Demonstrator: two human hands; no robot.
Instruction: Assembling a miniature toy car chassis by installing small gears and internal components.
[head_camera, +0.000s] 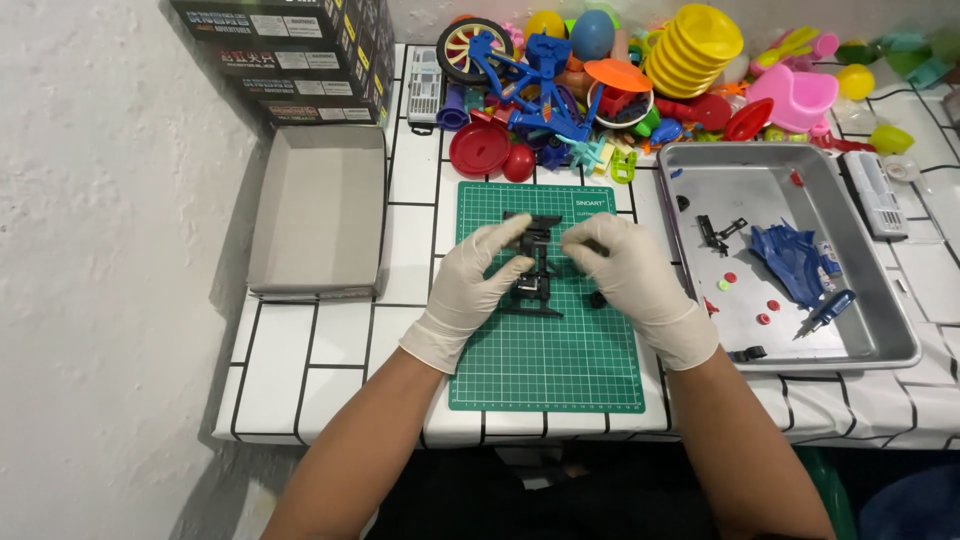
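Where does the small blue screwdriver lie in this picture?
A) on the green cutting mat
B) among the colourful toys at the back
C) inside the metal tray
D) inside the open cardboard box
C: the blue screwdriver lies on the floor of the metal tray, near its front right corner.

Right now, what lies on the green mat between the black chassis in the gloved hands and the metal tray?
In the head view, the right hand covers most of that stretch; below it one small black wheel lies on the green mat, between the black chassis and the metal tray.

Bare green cutting mat (545, 370) below both hands gives free passage; toy pile (640, 75) blocks behind, metal tray (700, 165) right, open cardboard box (318, 215) left.
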